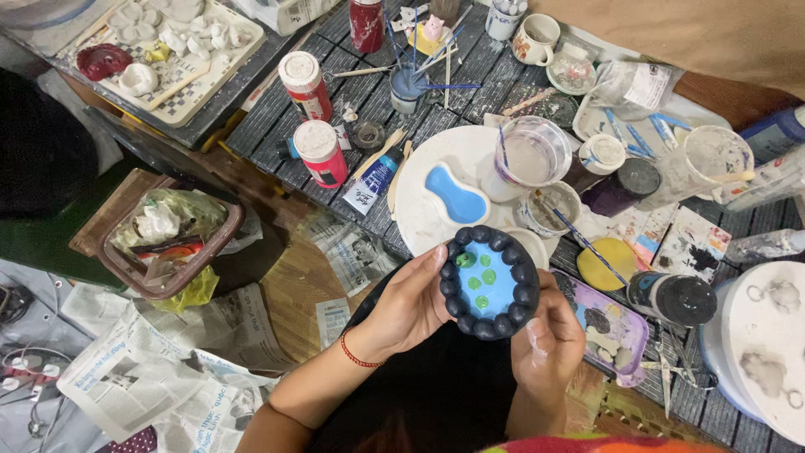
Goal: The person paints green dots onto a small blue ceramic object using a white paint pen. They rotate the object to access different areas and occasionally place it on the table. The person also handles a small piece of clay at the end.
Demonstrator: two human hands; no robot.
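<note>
Both my hands hold a small oval dish (pixel 490 282) with a dark bumpy rim, a light blue inside and several green dots. My left hand (pixel 408 306) cups its left edge, a red string around the wrist. Against the dish's lower right edge rests my right hand (pixel 547 340), with white smears on its fingers. Just beyond the dish a white round plate (pixel 419 210) carries a blue kidney-shaped piece (pixel 454 194).
The dark slatted table (pixel 335 75) is crowded: red-and-white paint bottles (pixel 319 151), a clear cup of cloudy water (pixel 532 157), brushes, a yellow lid (pixel 610 262), a purple tray (pixel 616 327), white plaster pieces on a tray (pixel 180 92). A waste bin (pixel 163 239) and newspapers lie at the left.
</note>
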